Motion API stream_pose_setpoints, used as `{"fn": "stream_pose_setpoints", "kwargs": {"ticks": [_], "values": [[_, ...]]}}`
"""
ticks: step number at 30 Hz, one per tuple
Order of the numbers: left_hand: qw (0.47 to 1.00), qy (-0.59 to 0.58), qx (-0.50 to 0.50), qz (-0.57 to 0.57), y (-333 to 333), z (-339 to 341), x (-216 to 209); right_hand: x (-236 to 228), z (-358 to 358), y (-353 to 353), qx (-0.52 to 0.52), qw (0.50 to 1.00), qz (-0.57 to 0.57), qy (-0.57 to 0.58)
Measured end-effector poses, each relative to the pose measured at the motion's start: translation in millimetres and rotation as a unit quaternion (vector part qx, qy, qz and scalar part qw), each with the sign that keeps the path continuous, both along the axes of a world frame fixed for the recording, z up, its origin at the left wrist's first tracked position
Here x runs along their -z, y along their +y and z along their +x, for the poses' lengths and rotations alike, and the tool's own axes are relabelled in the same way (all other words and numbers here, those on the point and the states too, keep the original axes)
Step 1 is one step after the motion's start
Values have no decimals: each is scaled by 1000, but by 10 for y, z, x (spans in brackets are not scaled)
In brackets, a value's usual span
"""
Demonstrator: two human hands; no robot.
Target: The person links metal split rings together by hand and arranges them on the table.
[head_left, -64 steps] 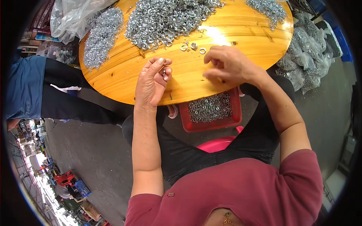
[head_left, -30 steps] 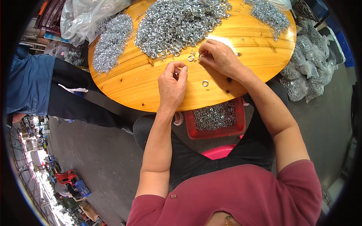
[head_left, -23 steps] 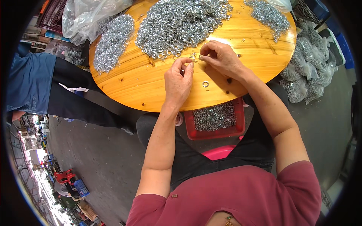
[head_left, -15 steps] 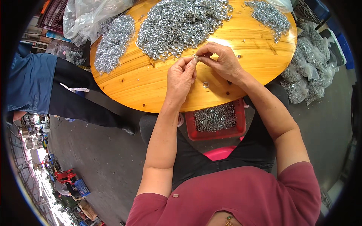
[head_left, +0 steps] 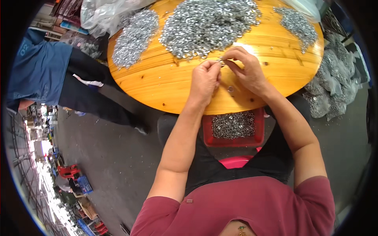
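Observation:
My left hand [head_left: 205, 82] and my right hand [head_left: 249, 72] meet fingertip to fingertip just above the wooden table [head_left: 151, 90]. Both pinch a small metal piece [head_left: 221, 61], mostly hidden by the fingers; its exact kind is too small to tell. Below the right palm, a single metal ring [head_left: 230, 89] lies on the wood. Beyond my fingers spreads a large heap of shiny metal rings [head_left: 208, 29]. Smaller metal parts form one pile [head_left: 136, 37] on the left and another pile [head_left: 298, 28] on the right.
Under the table's near edge, a red plastic basket [head_left: 207, 135] holds many metal rings. Filled see-through bags [head_left: 334, 80] stand on the floor at right. A plastic bag [head_left: 104, 15] rests at the far left edge. Another person [head_left: 43, 74] in blue stands left of the table.
The whole view has swung a little, so table and hands sit farther right in the picture. Both hands keep their fingertips together at the small piece.

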State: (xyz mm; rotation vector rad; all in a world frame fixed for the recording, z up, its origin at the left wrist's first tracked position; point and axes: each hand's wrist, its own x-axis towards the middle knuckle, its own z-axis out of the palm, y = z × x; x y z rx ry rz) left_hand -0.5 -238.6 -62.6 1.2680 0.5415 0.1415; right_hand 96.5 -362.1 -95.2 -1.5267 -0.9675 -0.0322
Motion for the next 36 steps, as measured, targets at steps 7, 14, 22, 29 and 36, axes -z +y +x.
{"fn": "stream_pose_setpoints", "kwargs": {"ticks": [7,14,22,29,36], "values": [[998,-41,22,-31,53,43,59,6,69,-56,-100,945,118,288],[999,-30,31,-14,20,30,78,-19,-2,-46,-94,962,77,245],[998,-23,3,64,82,28,14,-136,231,-146,-108,871,205,433],[975,0,31,218,242,-95,73,18,423,-319,97,981,-165,-29],[909,30,129,395,309,-231,72,127,382,-33,232,880,-334,-247]]}}
